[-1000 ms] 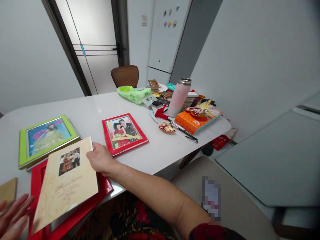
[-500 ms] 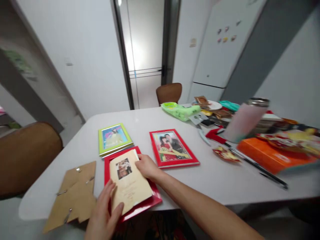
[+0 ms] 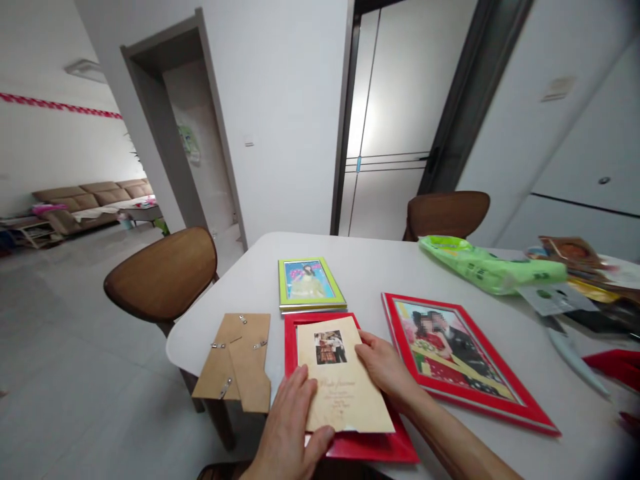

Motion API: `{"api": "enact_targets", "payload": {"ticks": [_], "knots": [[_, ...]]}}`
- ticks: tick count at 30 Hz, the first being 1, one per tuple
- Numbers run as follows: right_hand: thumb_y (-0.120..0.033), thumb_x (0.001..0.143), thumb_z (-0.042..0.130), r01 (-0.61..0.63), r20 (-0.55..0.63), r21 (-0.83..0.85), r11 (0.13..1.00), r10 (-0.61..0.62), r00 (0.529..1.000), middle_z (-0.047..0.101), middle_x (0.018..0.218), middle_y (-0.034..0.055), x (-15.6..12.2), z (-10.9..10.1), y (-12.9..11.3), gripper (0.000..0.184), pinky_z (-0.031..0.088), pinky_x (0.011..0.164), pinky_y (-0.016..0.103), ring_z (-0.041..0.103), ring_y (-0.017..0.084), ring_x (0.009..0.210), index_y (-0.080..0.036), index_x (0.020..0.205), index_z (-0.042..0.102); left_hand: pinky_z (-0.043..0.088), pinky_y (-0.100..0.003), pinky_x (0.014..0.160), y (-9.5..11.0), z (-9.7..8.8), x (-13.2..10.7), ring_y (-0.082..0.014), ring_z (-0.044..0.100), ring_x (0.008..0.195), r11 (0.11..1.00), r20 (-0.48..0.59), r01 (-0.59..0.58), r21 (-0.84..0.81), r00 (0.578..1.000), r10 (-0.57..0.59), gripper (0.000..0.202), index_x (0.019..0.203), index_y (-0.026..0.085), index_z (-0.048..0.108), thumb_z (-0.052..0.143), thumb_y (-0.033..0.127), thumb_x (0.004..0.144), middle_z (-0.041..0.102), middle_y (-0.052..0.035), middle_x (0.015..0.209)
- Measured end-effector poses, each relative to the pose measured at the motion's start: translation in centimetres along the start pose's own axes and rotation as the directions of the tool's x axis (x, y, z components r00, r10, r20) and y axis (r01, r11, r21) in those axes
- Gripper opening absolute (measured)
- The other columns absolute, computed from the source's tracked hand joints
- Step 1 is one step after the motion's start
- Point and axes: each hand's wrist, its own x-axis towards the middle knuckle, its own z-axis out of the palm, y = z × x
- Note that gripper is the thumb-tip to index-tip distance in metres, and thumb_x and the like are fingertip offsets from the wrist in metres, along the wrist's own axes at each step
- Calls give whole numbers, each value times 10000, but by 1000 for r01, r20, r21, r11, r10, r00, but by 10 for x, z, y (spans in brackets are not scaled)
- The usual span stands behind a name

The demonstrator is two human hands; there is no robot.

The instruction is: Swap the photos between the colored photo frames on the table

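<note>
A cream paper insert (image 3: pixel 345 393) with a small printed photo lies over the red picture frame (image 3: pixel 370 452) at the table's near edge, slightly askew to it. My left hand (image 3: pixel 293 417) holds the insert's left edge, thumb on its lower corner and fingers along the side. On the opposite side, my right hand (image 3: pixel 385 367) is closed on the insert's right edge, its fingertips partly hidden. Left of the frame lies a brown backing board (image 3: pixel 237 363) with metal clips and a stand flap, partly overhanging the table edge.
A green picture frame (image 3: pixel 313 308) lies just behind the red one. Another red frame (image 3: pixel 480 400) holding a couple's photo is to the right. Further right lie a green plastic packet (image 3: pixel 493 267) and mixed clutter. Brown chairs (image 3: pixel 163 273) stand around the white table (image 3: pixel 240 283).
My view has turned left, so the table items appear further right and a sofa now shows. Both hands stay at the insert, which still lies over the red frame.
</note>
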Motion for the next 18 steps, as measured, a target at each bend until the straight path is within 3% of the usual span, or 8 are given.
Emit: {"api": "enact_targets", "payload": {"ticks": [10,18], "knots": [[-184,663,396,-67,36,94,993,64,997,680,763,56,-7,4,-11,473,484,506,264,634,179,611,-138,1130,452,395,-468,891,-1,0,-3,-268,390,1148,999,-20,-54,-5,998,54,414,1152,129,387,485,318,797,420,-188,1238],[-192,662,399,-105,21,80,991,103,994,682,743,50,-11,3,-17,498,477,482,260,625,169,564,-149,1156,446,362,-457,917,-4,0,-6,-270,355,1171,991,-78,-111,-72,991,105,518,1216,142,300,488,373,794,391,-195,1255]]}}
